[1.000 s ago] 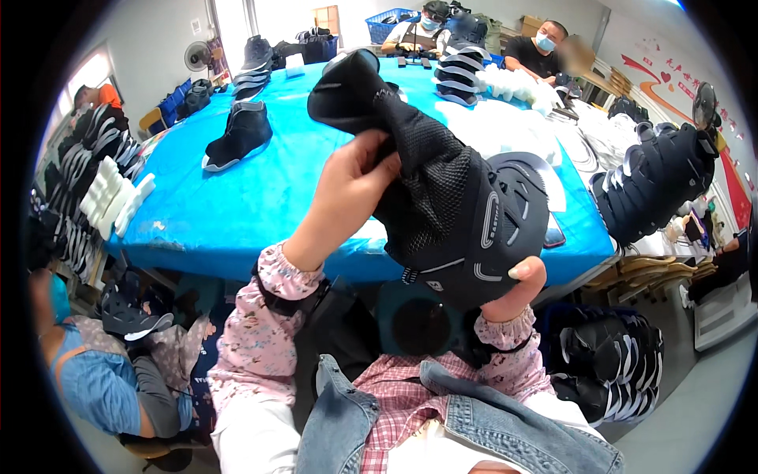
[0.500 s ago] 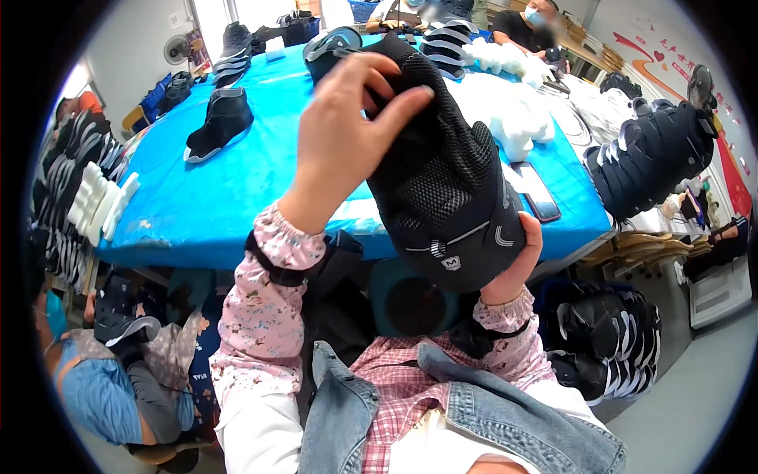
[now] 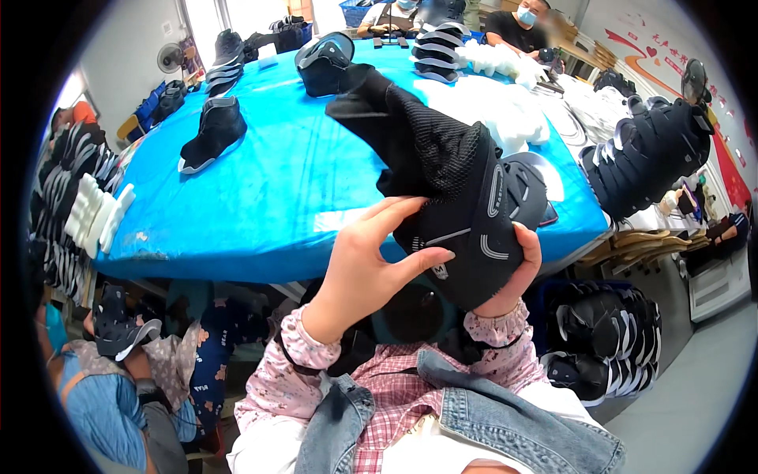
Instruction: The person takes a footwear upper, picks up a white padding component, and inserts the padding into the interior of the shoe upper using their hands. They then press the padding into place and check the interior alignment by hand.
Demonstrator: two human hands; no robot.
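Note:
I hold a black mesh shoe upper [image 3: 450, 174] up in front of me, over the near edge of the blue table [image 3: 260, 182]. My left hand [image 3: 371, 261] grips its lower left side, thumb and fingers pinching the fabric near a small white label. My right hand [image 3: 513, 272] cups the toe end from below on the right, thumb over the grey-striped panel. The upper's ankle part points up and away toward the table's middle.
A black high-top shoe [image 3: 212, 133] and other black uppers [image 3: 332, 59] lie on the table, with white foam pieces [image 3: 505, 103] at the right. Stacks of black uppers [image 3: 647, 158] stand to the right and on the floor [image 3: 608, 340]. Other people sit at the far end [image 3: 521, 24].
My left hand has slid down from the top of the upper to its lower left side. The upper has tipped so its ankle part points away.

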